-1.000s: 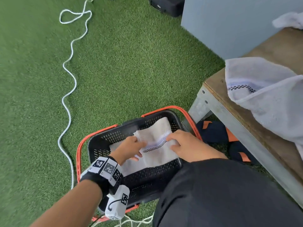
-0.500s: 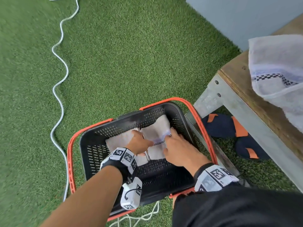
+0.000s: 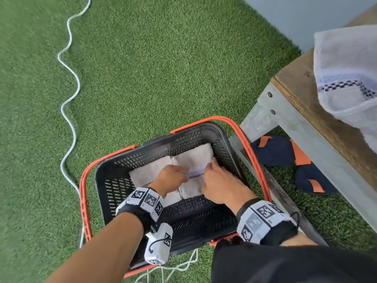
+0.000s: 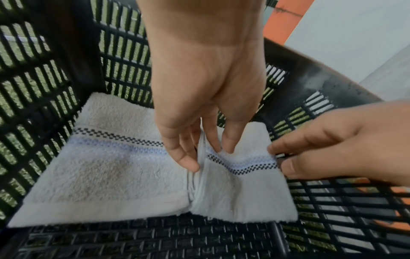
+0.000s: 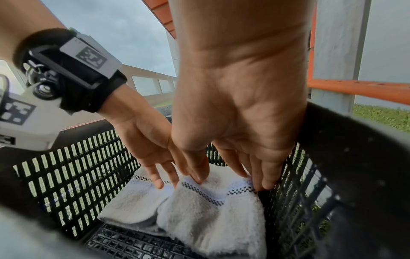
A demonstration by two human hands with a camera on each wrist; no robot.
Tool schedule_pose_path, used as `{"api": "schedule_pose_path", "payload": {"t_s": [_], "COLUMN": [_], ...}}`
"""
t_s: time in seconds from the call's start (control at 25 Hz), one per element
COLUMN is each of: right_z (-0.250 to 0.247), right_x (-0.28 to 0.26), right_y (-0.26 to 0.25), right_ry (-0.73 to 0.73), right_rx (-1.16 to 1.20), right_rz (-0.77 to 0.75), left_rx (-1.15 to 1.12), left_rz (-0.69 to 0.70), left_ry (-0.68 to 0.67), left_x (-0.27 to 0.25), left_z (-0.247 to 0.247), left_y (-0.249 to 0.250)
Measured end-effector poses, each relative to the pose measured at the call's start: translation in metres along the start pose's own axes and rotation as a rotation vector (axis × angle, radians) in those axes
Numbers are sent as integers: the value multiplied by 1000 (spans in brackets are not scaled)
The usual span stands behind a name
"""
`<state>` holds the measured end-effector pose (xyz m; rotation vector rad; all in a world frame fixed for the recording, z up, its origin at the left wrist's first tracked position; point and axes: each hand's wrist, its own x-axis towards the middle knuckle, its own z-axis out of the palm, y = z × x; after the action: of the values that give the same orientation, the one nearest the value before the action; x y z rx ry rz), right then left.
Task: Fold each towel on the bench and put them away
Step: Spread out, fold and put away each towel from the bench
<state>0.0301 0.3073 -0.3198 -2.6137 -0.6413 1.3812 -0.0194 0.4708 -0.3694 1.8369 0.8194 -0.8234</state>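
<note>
A black mesh basket (image 3: 100,176) with orange handles stands on the grass beside the bench. Two folded white towels lie side by side on its floor. The left towel (image 3: 146,172) (image 4: 106,175) lies flat. My hands hold the right towel (image 3: 193,158) (image 4: 244,192) against the basket's right wall. My left hand (image 3: 169,178) (image 4: 206,157) pinches its raised left edge between thumb and fingers. At the right edge, by the checkered stripe, my right hand (image 3: 220,184) (image 5: 231,182) has its thumb on top and its fingers down the side. An unfolded white towel (image 3: 342,64) lies on the wooden bench (image 3: 295,94).
The bench's grey metal leg (image 3: 261,117) stands right against the basket's right handle. Dark slippers with orange straps (image 3: 275,150) sit under the bench. A white rope (image 3: 69,111) snakes over the grass on the left. Open turf lies beyond the basket.
Both hands have sunk lower into the basket with the folded towel, which now lies on the floor at the right beside the other towel. The head view has shifted closer.
</note>
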Motion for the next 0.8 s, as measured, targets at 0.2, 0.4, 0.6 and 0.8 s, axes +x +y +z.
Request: {"api": "schedule_pose_path", "payload": {"t_s": [0.2,0.4,0.6,0.8], "right_z": [-1,-7,5,18], "right_x": [-4,-9,-11,4], "right_y": [-1,-2,-3,10], "right_ry": [33,-30,-271,-289], "right_rx": [-51,-40,-105,-86], "right_rz": [10,-15,18,75], "left_rx": [126,410,540,534], "left_rz": [-3,62,74,87], "left_ry": [3,-32,-239,-240], "left_x": [-3,-6,2,6], "left_z": [-4,8,20,21], "left_y": [2,17,0,0]}}
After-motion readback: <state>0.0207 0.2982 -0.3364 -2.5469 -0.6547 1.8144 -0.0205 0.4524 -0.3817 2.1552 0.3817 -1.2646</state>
